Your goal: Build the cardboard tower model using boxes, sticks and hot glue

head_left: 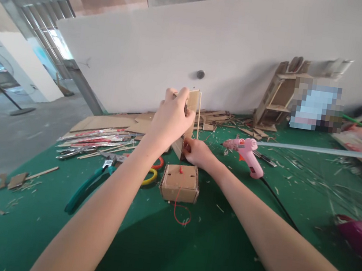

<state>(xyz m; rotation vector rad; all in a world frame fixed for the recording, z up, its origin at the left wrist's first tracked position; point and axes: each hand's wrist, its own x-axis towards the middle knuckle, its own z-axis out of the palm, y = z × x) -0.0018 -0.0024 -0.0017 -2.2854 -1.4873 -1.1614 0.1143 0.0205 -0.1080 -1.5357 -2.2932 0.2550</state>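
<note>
Matt cardboard, smooth plastic, shiny film

Between the left hand [172, 117] and right hand [199, 153], the upright panel [193, 99] looks like matt cardboard. Below them, the box [180, 179] is matt cardboard with rough edges, its wire [175, 208] smooth. Right of the hands, the glue gun [251, 159] is smooth plastic. To their left, pliers [84, 187] pair metal with plastic-looking grips; packets [98, 140] wear glossy clear film.

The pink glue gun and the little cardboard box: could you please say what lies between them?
In the head view, the person's right forearm crosses between them.
</note>
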